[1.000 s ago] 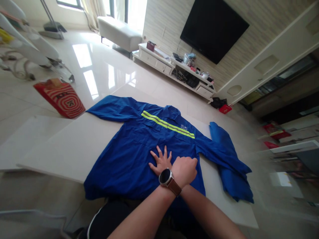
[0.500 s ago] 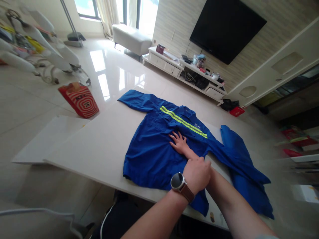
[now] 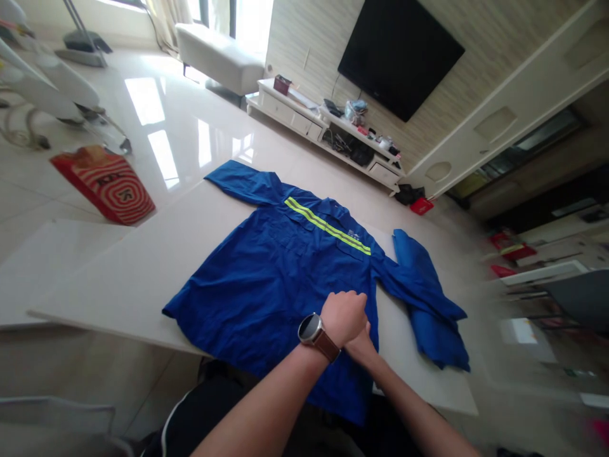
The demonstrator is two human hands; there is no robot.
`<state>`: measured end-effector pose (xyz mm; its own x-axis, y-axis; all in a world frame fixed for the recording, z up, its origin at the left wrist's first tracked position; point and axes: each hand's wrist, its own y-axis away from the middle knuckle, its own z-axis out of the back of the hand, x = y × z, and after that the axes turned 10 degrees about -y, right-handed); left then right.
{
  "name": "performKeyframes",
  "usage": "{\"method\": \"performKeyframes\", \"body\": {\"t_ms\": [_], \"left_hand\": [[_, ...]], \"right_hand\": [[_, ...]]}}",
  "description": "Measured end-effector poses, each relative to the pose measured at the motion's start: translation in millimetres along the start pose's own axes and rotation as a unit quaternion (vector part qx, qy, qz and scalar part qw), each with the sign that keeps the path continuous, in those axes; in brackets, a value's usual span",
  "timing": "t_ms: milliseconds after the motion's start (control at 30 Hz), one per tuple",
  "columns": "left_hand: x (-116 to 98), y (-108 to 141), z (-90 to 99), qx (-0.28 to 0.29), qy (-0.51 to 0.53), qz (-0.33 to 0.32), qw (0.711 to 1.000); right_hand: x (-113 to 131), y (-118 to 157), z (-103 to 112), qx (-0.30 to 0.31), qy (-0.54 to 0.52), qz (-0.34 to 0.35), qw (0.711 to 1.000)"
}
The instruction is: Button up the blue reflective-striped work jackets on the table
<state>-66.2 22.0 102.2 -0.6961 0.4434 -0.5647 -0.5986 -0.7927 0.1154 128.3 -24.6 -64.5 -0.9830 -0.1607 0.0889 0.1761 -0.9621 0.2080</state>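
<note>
- Centrally, a blue jacket (image 3: pixel 266 273) lies front upward on the pale desk (image 3: pixel 118 266), its collar (image 3: pixel 333 208) toward the far edge; part of its hem (image 3: pixel 228 355) overhangs the near edge, probably because the garment spans more depth than the surface offers.
- Left hand (image 3: pixel 343 316), wearing a watch (image 3: pixel 310 328): over the jacket's lower front, fingers seemingly curled under; whether they hold cloth cannot be told.
- Right hand (image 3: pixel 358 344): mostly covered by the left, so its finger spread and any hold are hidden.
- Sleeves: one (image 3: pixel 242 181) extends flat to the desk's far edge; the other (image 3: pixel 419 289) crosses a folded blue garment (image 3: pixel 435 339) near the right end, which presumably props it up.
- Reflective band (image 3: pixel 328 227): straight across the chest, showing because the front faces up.
- Red paper bag (image 3: pixel 102 184): by the desk's far left side, apart from the jacket; its footing cannot be told.
</note>
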Motion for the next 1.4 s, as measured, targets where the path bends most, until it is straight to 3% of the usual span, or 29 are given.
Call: {"method": "performKeyframes", "body": {"t_ms": [67,133,200,300,367,433,533,633,733,833,967,1067,1133,1200,1300,1400], "left_hand": [[5.8,2.9,1.6,-0.003,-0.005,-0.053,0.999],[10.0,2.9,0.5,-0.009,-0.015,-0.053,0.998],[11.7,1.1,-2.6,-0.015,-0.019,-0.052,0.998],[11.9,-1.9,-6.6,-0.018,-0.022,-0.05,0.998],[11.6,-3.0,-7.0,-0.016,-0.021,-0.05,0.998],[10.9,-3.4,-5.6,-0.013,-0.019,-0.051,0.998],[8.5,-3.5,-2.3,-0.002,-0.014,-0.051,0.999],[5.3,-2.9,-1.0,0.009,-0.007,-0.05,0.999],[2.9,-1.2,-2.6,0.016,0.0,-0.05,0.999],[1.8,0.6,-4.7,0.023,0.004,-0.054,0.998],[1.6,0.0,-6.3,0.031,0.002,-0.058,0.998],[1.2,-3.2,-6.5,0.027,0.005,-0.061,0.998],[0.9,-4.9,-5.8,0.032,0.005,-0.063,0.997],[0.9,-5.4,-5.2,0.04,0.005,-0.062,0.997],[2.5,-4.0,-5.7,0.032,0.008,-0.051,0.998],[5.5,-2.7,-6.3,0.019,0.007,-0.047,0.999]], "right_hand": [[-23.0,21.3,-4.4,0.031,-0.011,-0.072,0.997],[-41.9,25.5,-7.4,0.068,-0.025,-0.101,0.992],[-56.7,16.0,-4.4,0.087,-0.033,-0.093,0.991],[-73.4,-7.2,16.2,0.082,-0.048,-0.071,0.993],[-83.7,-20.9,37.2,0.054,-0.059,-0.045,0.996],[-95.0,-32.9,56.5,-0.013,-0.053,-0.048,0.997],[-113.5,-52.5,69.6,-0.096,-0.041,-0.168,0.98],[-130.8,-77.6,65.2,-0.04,-0.063,-0.263,0.962],[-145.4,-106.2,65.5,0.014,-0.053,-0.295,0.954],[-153.6,-134.5,83.3,0.029,-0.031,-0.314,0.949],[-128.0,-160.3,104.5,-0.005,-0.009,-0.291,0.957],[-74.3,-162.5,93.0,-0.036,-0.036,-0.158,0.986],[-36.3,-159.4,75.0,0.024,-0.08,-0.083,0.993],[-8.9,-158.5,58.3,0.077,-0.086,-0.058,0.992],[4.2,-168.9,51.6,0.088,-0.061,-0.073,0.992],[-0.4,-185.2,67.0,0.087,-0.058,-0.077,0.991]]}}
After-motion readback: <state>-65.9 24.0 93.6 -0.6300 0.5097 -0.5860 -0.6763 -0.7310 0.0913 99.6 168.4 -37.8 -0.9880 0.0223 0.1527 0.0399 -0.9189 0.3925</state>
